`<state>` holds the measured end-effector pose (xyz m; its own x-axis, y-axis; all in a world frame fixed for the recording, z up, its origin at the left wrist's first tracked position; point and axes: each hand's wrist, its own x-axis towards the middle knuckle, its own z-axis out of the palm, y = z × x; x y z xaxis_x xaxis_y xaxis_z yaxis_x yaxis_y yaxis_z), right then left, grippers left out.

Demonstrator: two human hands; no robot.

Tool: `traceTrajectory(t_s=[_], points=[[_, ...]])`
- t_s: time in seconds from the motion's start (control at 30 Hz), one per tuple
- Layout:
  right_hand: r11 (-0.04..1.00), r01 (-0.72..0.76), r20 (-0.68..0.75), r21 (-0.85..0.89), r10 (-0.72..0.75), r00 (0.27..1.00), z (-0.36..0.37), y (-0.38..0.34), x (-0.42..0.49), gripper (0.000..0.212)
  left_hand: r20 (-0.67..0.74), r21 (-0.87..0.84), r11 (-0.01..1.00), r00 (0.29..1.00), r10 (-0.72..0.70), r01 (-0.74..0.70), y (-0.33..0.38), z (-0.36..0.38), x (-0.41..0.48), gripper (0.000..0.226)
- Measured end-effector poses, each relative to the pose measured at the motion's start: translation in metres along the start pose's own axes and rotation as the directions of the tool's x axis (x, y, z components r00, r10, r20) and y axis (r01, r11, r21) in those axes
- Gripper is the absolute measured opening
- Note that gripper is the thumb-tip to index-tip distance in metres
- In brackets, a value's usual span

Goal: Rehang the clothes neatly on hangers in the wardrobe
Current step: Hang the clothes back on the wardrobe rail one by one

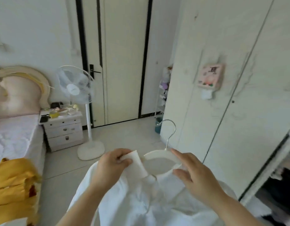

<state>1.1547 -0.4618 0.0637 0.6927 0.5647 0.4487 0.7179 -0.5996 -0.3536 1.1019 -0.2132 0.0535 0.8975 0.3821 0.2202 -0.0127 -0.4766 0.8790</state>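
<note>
A white garment [141, 199] hangs in front of me on a white hanger [159, 154] with a metal hook [169, 128]. My left hand [113, 163] pinches the garment's white collar or shoulder strap at the hanger's left end. My right hand [193, 175] has its fingers spread and straight, touching the right end of the hanger and the cloth there. The wardrobe [238, 95] stands to the right, and its open section [281, 185] shows dark clothes inside.
A yellow garment [14, 185] lies on the bed [15, 136] at the left. A white bedside cabinet [64, 129], a standing fan [85, 98], and a closed door [123, 62] are ahead. A small rack [162, 98] stands beside the wardrobe.
</note>
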Motion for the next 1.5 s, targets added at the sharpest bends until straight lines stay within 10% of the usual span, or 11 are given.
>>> traceTrajectory(t_s=[0.3, 0.57, 0.9, 1.5], points=[[0.872, -0.411, -0.241, -0.267, 0.352, 0.904, -0.116, 0.079, -0.118, 0.053, 0.313, -0.119, 0.962, 0.91, 0.271, -0.245, 0.101, 0.175, -0.001, 0.025], [0.576, -0.722, -0.465, -0.384, 0.555, 0.69, -0.203, 0.093, -0.207, 0.05, 0.452, -0.248, 0.759, 0.621, 0.64, -0.602, 0.181, 0.302, -0.032, 0.031], [0.297, -0.862, -0.618, -0.41, 0.605, 0.502, -0.3, 0.135, -0.29, 0.047, 0.507, -0.433, 0.582, 0.348, 0.789, -0.688, 0.276, 0.448, -0.084, 0.037], [0.197, -0.87, -0.695, -0.451, 0.535, 0.481, -0.472, 0.322, -0.335, 0.044, 0.504, -0.47, 0.518, 0.264, 0.822, -0.715, 0.447, 0.687, -0.076, 0.04]])
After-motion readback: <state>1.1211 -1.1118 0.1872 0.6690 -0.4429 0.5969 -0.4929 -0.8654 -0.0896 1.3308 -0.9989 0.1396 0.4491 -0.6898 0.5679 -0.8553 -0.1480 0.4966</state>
